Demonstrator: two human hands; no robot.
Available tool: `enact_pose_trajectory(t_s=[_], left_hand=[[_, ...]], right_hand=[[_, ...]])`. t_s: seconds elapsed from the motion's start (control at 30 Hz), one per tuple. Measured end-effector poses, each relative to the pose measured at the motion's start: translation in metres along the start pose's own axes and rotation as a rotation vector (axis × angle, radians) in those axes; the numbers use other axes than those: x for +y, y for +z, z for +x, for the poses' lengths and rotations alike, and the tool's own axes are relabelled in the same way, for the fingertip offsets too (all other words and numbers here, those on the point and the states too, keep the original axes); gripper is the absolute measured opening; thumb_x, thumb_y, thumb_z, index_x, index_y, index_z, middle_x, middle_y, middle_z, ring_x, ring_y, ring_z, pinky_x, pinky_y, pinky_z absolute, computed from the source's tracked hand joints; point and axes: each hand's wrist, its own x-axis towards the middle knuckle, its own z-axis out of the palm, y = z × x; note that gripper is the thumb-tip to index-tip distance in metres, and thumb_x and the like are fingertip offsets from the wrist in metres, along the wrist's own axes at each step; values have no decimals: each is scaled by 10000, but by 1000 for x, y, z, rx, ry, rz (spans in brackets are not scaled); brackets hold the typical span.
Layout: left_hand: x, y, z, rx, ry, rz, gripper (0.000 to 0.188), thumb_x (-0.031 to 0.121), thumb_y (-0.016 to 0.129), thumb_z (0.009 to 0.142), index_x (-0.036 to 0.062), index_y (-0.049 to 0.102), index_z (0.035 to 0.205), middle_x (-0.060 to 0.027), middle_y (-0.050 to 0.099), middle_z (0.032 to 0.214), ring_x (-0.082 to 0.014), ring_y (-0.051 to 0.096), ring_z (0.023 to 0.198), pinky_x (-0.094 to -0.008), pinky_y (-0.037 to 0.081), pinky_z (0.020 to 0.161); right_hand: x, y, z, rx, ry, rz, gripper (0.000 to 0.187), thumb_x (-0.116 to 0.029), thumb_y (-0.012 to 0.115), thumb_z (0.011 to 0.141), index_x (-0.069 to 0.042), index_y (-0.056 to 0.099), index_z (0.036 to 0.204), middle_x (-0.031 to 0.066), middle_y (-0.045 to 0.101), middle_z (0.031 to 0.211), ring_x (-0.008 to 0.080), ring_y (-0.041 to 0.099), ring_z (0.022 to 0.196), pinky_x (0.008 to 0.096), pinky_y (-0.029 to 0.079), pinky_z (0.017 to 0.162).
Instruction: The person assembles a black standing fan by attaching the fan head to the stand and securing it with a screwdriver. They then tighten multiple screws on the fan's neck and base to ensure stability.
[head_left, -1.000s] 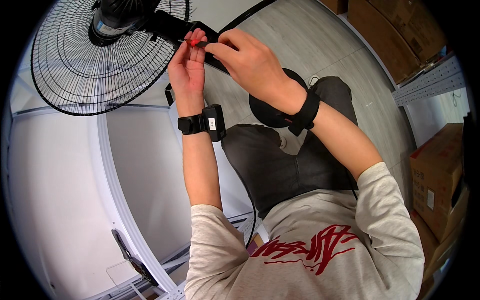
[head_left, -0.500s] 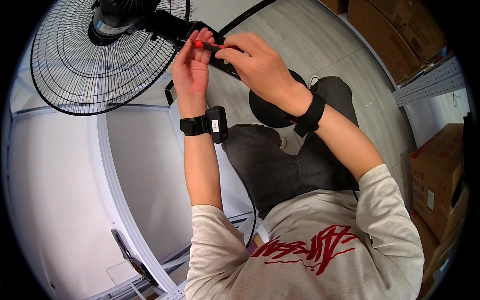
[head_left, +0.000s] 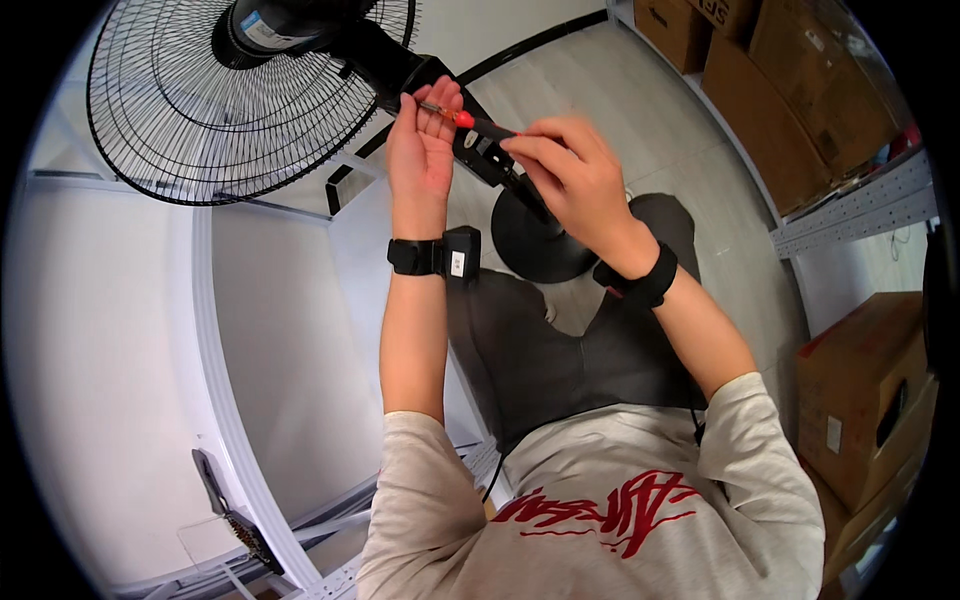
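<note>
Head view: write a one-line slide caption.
The right hand grips a red-and-black screwdriver, its shaft at the open left hand, near a black fan.

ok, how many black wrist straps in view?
2: black wrist strap with boxy black module on the left forearm; second black strap on the right forearm, behind the right hand holding the red-and-black screwdriver.

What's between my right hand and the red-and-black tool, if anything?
Nothing visible: your right hand grips the tool by its dark handle. Your left hand is at the thin far end.
</note>
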Motion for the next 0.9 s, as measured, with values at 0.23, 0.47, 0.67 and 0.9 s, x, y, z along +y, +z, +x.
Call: enact_pose_trajectory(t_s=[0.23,0.47,0.67,0.9], left_hand=[[2,-8,-2,111,46,-58,255,176,399,1010,-59,490,1043,-248,589,1167,-333,606,1078,-407,525,945],[6,-26,-8,189,-12,-4,203,84,476,936,-80,502,1054,-237,616,1093,-297,641,986,-315,544,795],[6,-51,-5,206,-186,-118,145,5,515,881,-85,501,994,-218,601,1032,-220,578,767,-255,483,613],[5,-85,2,223,-329,-112,76,62,509,910,17,515,971,-52,543,785,-125,477,643,-223,331,489]], right_hand=[[-1,-7,0,71,56,45,227,-3,740,731,-85,708,940,36,626,897,198,604,755,303,490,629],[7,-3,30,151,190,7,170,-65,742,784,-80,722,953,47,628,895,174,595,704,277,468,593],[14,9,43,142,200,12,156,-93,737,798,-70,721,951,47,626,889,174,595,706,278,467,591],[7,17,48,92,225,11,166,-89,736,794,-70,720,959,50,632,883,181,604,720,282,474,604]])
